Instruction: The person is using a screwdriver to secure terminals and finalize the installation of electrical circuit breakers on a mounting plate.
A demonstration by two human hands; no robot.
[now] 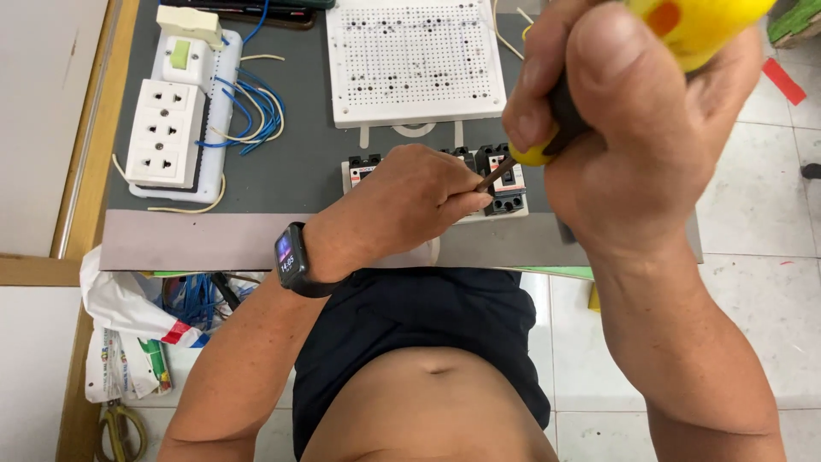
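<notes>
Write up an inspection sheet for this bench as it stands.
Surface: grey board with a bare strip at its front edge.
Job's things: yellow-handled screwdriver, tip at the black-and-white circuit breaker.
Clutter: white perforated plate; white socket block.
Hands: left hand steadies the shaft; right hand grips the handle.
Cables: blue wires beside the socket block.
Surroundings: white tiled floor; plastic bag; scissors.
</notes>
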